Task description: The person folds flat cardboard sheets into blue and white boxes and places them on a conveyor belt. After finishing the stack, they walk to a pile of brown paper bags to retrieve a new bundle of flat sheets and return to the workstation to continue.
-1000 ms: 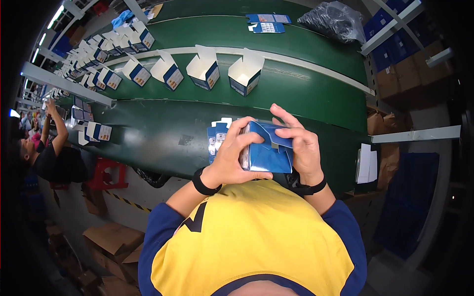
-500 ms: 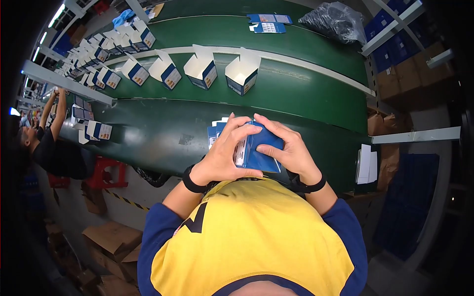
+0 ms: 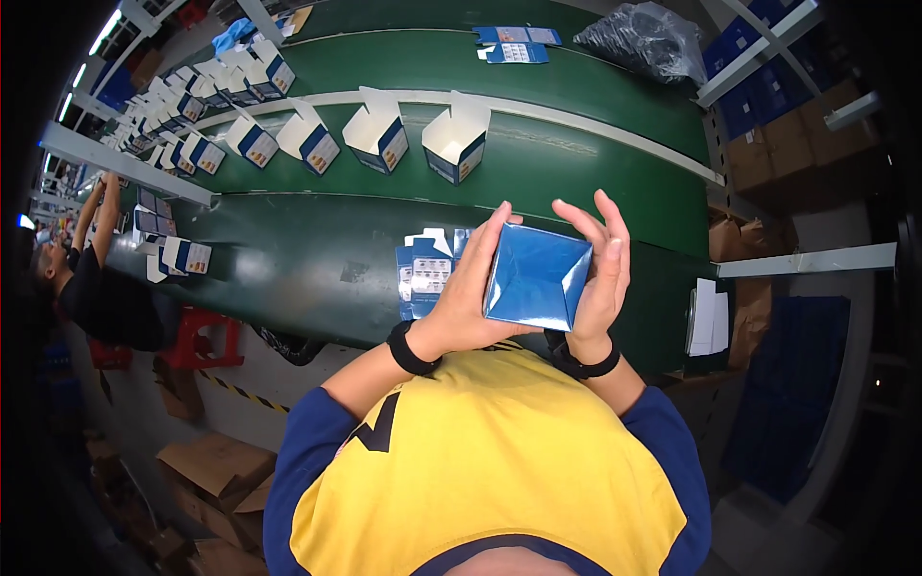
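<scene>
A blue carton (image 3: 538, 276) is between my hands, its closed square end with folded seams turned up toward me. My left hand (image 3: 471, 288) grips it along the left side, fingers stretched up its edge. Against the right side rests my right hand (image 3: 605, 278), its fingers spread and raised clear of the box. Flat blue-and-white carton blanks (image 3: 427, 271) lie on the dark green bench (image 3: 298, 254), just left of my left hand and partly hidden by it.
Beyond the bench, open white-lined cartons (image 3: 455, 144) stand in a row on a green conveyor (image 3: 576, 182). More flat blanks (image 3: 519, 45) and a dark plastic bag (image 3: 643, 40) lie farther back. White papers (image 3: 708, 319) are at right; a co-worker (image 3: 106, 278) is at left.
The carton has turned so its blue folded end faces up. My right hand's fingers have lifted and spread; my left hand has shifted to the carton's left side, uncovering more blanks.
</scene>
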{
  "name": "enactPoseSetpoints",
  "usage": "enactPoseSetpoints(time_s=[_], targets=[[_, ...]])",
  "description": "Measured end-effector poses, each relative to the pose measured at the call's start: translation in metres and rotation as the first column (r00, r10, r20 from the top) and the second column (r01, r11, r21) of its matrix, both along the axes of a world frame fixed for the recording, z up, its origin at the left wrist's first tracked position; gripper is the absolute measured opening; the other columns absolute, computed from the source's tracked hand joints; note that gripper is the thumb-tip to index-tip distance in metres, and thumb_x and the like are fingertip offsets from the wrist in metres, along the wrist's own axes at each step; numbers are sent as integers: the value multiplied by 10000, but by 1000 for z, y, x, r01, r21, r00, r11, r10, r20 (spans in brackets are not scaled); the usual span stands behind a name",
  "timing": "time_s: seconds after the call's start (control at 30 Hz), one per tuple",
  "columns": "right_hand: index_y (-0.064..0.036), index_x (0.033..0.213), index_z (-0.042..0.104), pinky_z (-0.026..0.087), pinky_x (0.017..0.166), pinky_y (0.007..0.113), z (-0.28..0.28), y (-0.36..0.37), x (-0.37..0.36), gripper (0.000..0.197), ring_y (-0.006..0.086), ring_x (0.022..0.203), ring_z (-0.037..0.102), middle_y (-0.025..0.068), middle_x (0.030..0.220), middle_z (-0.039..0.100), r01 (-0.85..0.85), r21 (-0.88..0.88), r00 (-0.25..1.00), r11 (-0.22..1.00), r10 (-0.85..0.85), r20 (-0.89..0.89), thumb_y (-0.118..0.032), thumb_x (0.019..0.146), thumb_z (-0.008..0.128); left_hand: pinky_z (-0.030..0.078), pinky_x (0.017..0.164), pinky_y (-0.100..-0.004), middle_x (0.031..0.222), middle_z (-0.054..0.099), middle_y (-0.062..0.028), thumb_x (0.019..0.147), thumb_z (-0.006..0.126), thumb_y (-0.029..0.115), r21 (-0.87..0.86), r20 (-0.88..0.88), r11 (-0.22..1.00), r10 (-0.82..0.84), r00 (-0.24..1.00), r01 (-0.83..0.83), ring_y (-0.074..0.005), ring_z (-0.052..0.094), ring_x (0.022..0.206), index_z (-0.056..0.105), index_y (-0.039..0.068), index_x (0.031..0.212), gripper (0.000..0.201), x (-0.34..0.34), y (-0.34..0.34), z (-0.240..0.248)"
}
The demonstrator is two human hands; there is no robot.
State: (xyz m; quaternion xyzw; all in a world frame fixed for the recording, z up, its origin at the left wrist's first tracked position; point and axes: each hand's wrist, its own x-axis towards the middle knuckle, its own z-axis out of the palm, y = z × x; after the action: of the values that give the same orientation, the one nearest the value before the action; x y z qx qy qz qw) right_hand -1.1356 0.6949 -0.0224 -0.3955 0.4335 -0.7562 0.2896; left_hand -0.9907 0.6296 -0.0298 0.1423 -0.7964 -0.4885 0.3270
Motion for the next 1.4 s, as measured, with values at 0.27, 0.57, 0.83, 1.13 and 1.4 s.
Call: enactPoseSetpoints(time_s=[0.27, 0.57, 0.83, 1.13, 1.4], targets=[[-87, 1428, 25, 118, 1071, 469, 2, 7, 11, 805, 311, 1320, 218, 190, 1430, 199, -29, 36, 987, 999, 35, -156, -633, 875, 236, 139, 1079, -451, 1434, 162, -204, 567, 838, 292, -48, -66, 984, -172, 983, 169, -349, 17, 1371, 53, 63, 1406, 1172, -8, -23, -9], [-92, 1432, -4, 83, 1079, 471, 0, -13, -14, 873, 326, 1339, 154, 169, 1453, 153, -117, -2, 991, 993, 117, 63, -696, 838, 208, 103, 1077, -495, 1445, 153, -189, 560, 836, 317, -216, -112, 976, -13, 994, -12, -381, 26, 1365, 115, 87, 1391, 1124, -26, 3, -5], [-53, 1354, 295, 352, 982, 391, -21, -31, -45, 676, 286, 1199, 413, 160, 1348, 360, -570, 283, 774, 771, 388, 500, -518, 880, 423, 166, 1071, -510, 1417, 293, -130, 628, 754, 103, -647, 20, 751, -152, 988, 129, -350, 187, 1344, 340, 171, 1302, 794, -8, -41, -19], [-25, 1376, 189, 490, 843, 287, -79, -123, -101, 837, 240, 1081, 532, 161, 1257, 453, -482, 638, 839, 601, 526, 138, -191, 738, 706, 366, 965, -437, 1314, 402, -184, 681, 714, 129, -312, 623, 891, 453, 637, -329, -356, 412, 1186, 435, 119, 1272, 653, 49, -82, -83], [-60, 1399, -95, 492, 798, 320, -245, -185, -113, 1113, 322, 1011, 554, 224, 1265, 418, 337, 238, 615, 911, -22, -788, -150, 667, 739, 440, 850, -397, 1082, 528, -205, 674, 732, 266, -157, 585, 800, 548, 598, -579, -367, 522, 982, 421, 38, 1261, 703, 64, -37, -205]])
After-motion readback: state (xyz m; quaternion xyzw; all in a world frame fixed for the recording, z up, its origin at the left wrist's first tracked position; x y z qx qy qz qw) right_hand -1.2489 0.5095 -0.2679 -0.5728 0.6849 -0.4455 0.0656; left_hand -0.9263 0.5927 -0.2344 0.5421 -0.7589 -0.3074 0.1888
